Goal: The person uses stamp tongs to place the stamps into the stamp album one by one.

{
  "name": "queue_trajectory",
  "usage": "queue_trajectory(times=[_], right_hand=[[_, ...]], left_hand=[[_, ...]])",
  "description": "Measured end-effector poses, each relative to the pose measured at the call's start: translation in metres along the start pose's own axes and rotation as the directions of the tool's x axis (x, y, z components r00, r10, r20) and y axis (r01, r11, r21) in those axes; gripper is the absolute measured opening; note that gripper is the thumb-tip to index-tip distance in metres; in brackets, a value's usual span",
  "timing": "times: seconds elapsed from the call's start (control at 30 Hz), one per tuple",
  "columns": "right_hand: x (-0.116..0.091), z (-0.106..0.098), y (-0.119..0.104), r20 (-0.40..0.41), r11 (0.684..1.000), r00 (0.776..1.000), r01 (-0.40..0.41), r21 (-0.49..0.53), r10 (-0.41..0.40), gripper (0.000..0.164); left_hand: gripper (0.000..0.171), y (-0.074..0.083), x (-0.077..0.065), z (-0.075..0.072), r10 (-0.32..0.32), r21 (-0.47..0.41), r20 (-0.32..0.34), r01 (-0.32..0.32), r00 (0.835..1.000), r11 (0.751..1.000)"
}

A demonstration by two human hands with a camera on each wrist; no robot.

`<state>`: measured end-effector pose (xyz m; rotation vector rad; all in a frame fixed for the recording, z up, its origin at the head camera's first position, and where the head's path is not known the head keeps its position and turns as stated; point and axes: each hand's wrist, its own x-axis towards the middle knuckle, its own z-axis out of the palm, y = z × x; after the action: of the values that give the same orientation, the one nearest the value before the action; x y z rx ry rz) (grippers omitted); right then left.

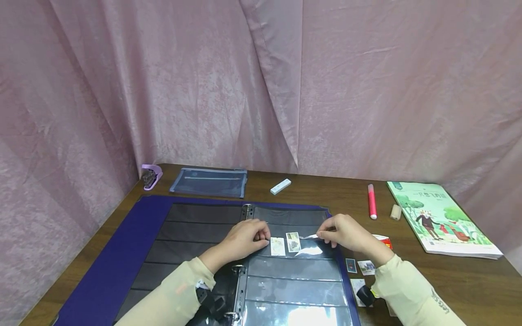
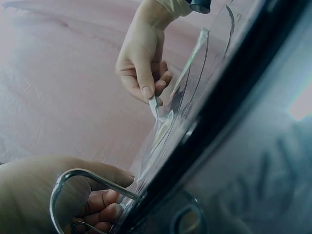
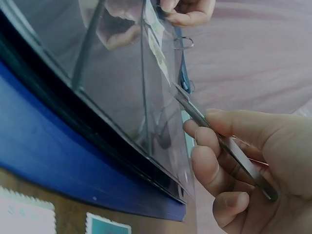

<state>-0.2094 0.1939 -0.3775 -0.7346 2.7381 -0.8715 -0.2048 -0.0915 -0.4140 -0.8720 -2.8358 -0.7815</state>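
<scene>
An album (image 1: 155,213) with a dark blue cover lies spread on the table, its black pages holding rows of clear pockets. Two stamps sit side by side on the right page: a pale stamp (image 1: 277,247) and a stamp with a darker picture (image 1: 293,242). My right hand (image 1: 344,233) grips metal tweezers (image 3: 239,158), whose tips point at the stamp on the right, by the pocket's lifted clear film. At the pale stamp's left edge, my left hand (image 1: 245,237) has curled fingers and seems to pinch the clear pocket strip (image 2: 146,163). A ring of the binder (image 2: 59,195) stands in front of it.
Loose stamps (image 1: 350,266) lie right of the album, partly under my right forearm. Farther back are a zip pouch (image 1: 210,183), a white stick-like piece (image 1: 280,186), a purple object (image 1: 152,176), a pink marker (image 1: 372,201), an eraser (image 1: 395,212) and a green book (image 1: 444,219).
</scene>
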Motion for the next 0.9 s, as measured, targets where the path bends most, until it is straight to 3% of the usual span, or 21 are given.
queue_trajectory(times=[0.6,0.9], right_hand=[[0.012,0.001,-0.003,-0.028,1.000,0.999,0.020,-0.012,-0.020,0.012],[0.014,0.001,-0.004,0.008,1.000,1.000,0.006,-0.028,-0.006,0.012]], left_hand=[[0.009,0.001,-0.001,-0.001,-0.003,-0.003,0.003,0.003,1.000,1.000],[0.009,0.003,-0.001,-0.003,-0.005,-0.010,0.008,0.005,1.000,1.000]])
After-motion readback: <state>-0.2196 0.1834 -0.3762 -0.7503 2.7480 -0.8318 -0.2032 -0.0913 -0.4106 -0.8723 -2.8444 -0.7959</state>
